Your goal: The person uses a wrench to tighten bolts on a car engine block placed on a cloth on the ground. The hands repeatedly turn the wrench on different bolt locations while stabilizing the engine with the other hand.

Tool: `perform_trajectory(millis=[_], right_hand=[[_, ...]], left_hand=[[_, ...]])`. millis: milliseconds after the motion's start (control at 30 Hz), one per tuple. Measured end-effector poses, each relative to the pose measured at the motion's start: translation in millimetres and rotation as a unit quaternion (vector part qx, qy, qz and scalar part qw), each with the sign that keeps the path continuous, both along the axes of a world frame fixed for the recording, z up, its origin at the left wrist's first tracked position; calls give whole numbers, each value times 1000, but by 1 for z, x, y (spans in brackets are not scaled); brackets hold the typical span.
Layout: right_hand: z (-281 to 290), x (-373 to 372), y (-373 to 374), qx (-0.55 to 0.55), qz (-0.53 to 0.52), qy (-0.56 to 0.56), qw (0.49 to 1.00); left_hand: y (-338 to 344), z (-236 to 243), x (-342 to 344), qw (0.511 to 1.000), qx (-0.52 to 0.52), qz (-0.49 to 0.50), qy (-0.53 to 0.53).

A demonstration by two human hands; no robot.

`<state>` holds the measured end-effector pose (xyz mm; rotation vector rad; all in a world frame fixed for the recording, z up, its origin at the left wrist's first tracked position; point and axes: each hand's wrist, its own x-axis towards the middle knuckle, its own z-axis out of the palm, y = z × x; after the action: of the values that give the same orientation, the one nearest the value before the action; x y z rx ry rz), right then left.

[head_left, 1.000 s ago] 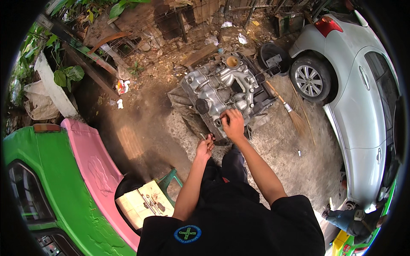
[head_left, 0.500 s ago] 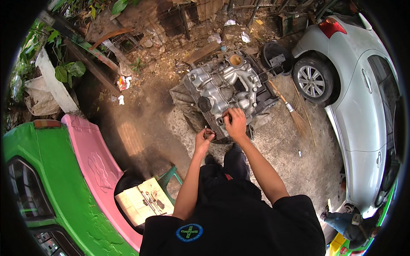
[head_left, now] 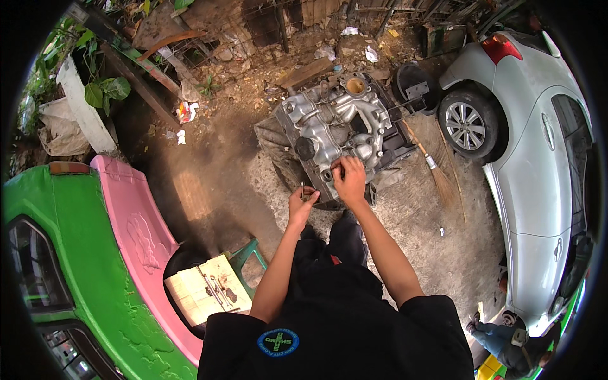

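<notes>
A silver-grey car engine (head_left: 339,130) with a dark round cap (head_left: 305,149) and a curved manifold stands in front of me. At its near edge, my right hand (head_left: 350,182) has its fingers bent and drawn together; what they hold, if anything, is hidden. Just left of it, by the engine's near left corner, my left hand (head_left: 301,206) is closed around a slim metal piece (head_left: 302,189) that sticks up from the fingers. That piece is too small to tell its exact kind.
Tools on a cardboard sheet (head_left: 190,294) lie on a seat at lower left, beside a green and pink car (head_left: 136,221). A silver car (head_left: 532,177), a broom (head_left: 437,171) and a black basin (head_left: 411,82) are at right. Someone (head_left: 506,342) crouches at lower right.
My view has shifted slightly, so the whole scene sits a little differently. The slim piece in my left hand stands a bit more upright; my right hand stays at the engine's near edge.
</notes>
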<state>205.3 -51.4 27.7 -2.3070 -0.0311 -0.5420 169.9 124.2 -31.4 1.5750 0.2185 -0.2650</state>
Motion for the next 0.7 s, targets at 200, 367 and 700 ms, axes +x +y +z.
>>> perform_trajectory(millis=[200, 367, 700], right_hand=[[4, 1, 1, 2, 0, -4, 1000], [4, 1, 0, -3, 2, 14, 1000], [1, 1, -3, -21, 15, 15, 1000]], left_hand=[[-1, -4, 2, 998, 54, 7, 19], [1, 5, 1, 973, -80, 62, 208], [6, 5, 5, 950, 248, -72, -173]])
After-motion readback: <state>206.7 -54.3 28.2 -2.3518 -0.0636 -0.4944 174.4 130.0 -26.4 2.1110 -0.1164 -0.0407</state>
